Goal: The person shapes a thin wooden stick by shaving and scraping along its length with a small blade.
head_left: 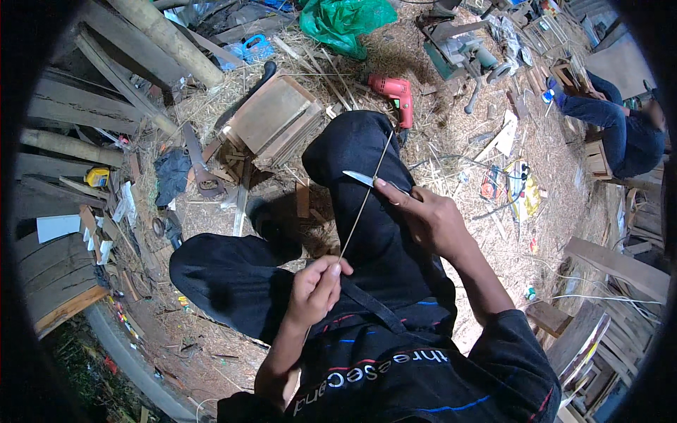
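My left hand point(316, 289) grips a long, thin, pale stick point(356, 218), which slants up across my dark-trousered legs. My right hand point(423, 215) is closed on a small knife point(358, 176), its blade pointing left across the upper part of the stick, my thumb near the blade's base. Whether the blade touches the stick or only overlaps it is hard to tell. The stick's upper end reaches past my bent knee.
A red drill point(395, 95), a wooden box point(271, 120) and a saw point(204, 173) lie on the shaving-strewn ground. A green plastic sheet point(342, 25) and a machine point(458, 53) are at the back. Another person point(606, 127) sits at the upper right. Boards line the sides.
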A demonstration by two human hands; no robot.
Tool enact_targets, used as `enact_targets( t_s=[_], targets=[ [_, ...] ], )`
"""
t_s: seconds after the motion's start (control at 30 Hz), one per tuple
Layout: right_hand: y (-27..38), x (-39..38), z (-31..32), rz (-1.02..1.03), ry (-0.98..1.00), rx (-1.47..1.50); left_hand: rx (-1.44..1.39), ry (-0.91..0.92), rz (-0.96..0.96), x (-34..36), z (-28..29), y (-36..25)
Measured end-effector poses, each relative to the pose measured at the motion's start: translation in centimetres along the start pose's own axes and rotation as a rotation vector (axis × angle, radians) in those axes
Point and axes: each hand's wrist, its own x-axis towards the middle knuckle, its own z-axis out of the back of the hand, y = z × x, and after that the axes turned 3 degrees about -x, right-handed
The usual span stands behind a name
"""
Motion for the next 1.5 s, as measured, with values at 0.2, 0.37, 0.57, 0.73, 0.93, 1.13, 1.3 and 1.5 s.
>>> enact_targets(
  t_s=[0.2,0.37,0.57,0.73,0.93,1.13,1.3,1.5],
  targets=[
    [0.3,0.0,-0.1,-0.026,0.006,0.035,-0.068,0.0,0.096,-3.7,2.2,0.7],
    [-0.4,0.1,-1.2,-0.084,-0.079,0.056,0.077,0.017,0.123,-6.8,3.7,1.5],
    [-0.8,0.6,-1.2,0.031,-0.279,0.259,-0.241,-0.031,0.099,-5.1,2.5,0.3],
    [0.3,0.4,0.7,0.143,-0.042,0.209,-0.337,0.032,0.006,2.5,-1.4,-2.0],
    [0.4,1.2,0.9,0.093,0.036,0.083,-0.24,0.017,-0.016,7.4,-3.4,-3.4],
    [0.5,1.3,0.8,0.067,0.048,0.021,-0.274,0.025,0.01,6.8,-2.8,-3.0],
    [0.6,0.9,0.1,0.07,0.028,-0.067,-0.238,0.008,0.001,6.1,-2.4,-2.9],
    [1.0,0.7,-0.3,0.012,0.016,-0.118,-0.127,-0.036,-0.046,5.3,-2.6,-2.3]
  ],
)
